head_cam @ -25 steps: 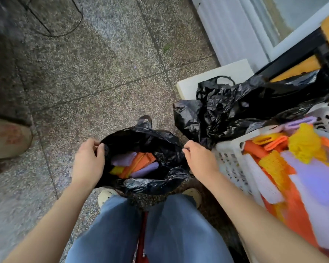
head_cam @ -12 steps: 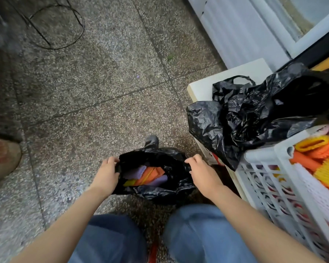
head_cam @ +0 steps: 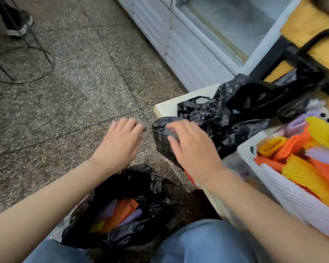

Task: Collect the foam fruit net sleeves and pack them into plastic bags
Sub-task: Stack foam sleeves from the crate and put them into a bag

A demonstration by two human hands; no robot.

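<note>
A black plastic bag (head_cam: 150, 185) stands open on the floor between my knees, with orange, purple and yellow foam net sleeves (head_cam: 120, 211) inside. My left hand (head_cam: 120, 141) hovers above the floor, fingers loosely bent, holding nothing. My right hand (head_cam: 192, 147) is spread over a heap of empty black plastic bags (head_cam: 241, 112) on a white board; its fingertips are at the heap's near edge, blurred. A white slotted basket (head_cam: 247, 154) at the right holds several more orange, yellow, purple and white net sleeves (head_cam: 300, 164).
The white board (head_cam: 165, 109) under the bag heap juts out at knee height. A white ribbed cabinet (head_cam: 179, 40) runs along the back. A black wire stand (head_cam: 21, 61) and another person's shoe (head_cam: 19, 25) are at the far left on the speckled floor.
Both hands have let go of the floor bag's rim and risen forward. My right hand has moved onto the heap of empty black bags. The view has tilted up.
</note>
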